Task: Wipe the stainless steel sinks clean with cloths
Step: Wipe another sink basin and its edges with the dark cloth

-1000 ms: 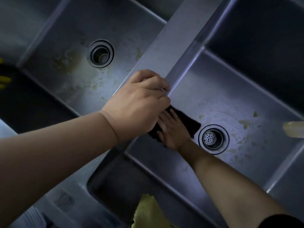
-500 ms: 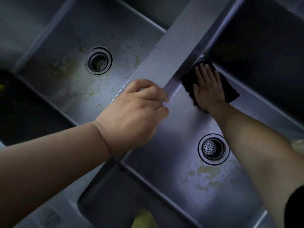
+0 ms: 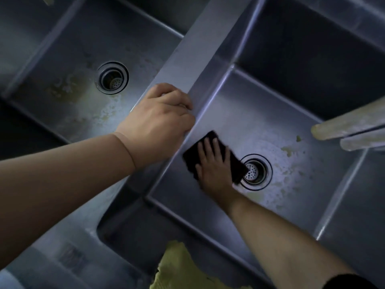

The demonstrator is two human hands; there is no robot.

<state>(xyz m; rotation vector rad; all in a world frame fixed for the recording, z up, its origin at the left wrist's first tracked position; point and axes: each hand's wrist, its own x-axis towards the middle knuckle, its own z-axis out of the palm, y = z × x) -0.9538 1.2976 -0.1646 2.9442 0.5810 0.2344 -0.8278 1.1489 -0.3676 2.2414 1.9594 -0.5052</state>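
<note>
Stainless steel double sink unit, dim light, viewed from above at a slant.

Left basin: floor blotched with yellowish residue; round drain with perforated strainer near its middle.

Divider ridge: flat steel band between the two basins, running from upper right toward lower left.

Left hand: fingers curled and pressed together over the divider's edge, gripping the bare metal; no cloth in it.

Yellow cloth: crumpled at the bottom edge, on the near rim, partly cut off by the frame.

Right basin: pale mottled film and small yellowish specks across the floor.

Dark cloth: flat on the right basin floor, between the divider wall and the drain, one corner touching the drain's ring.

Right hand: palm down on the dark cloth, fingers spread, pressing it flat.

Right drain: strainer visible, just beside the hand.

Pale elongated objects: blurred at the right edge above the basin; identity cannot be told.
</note>
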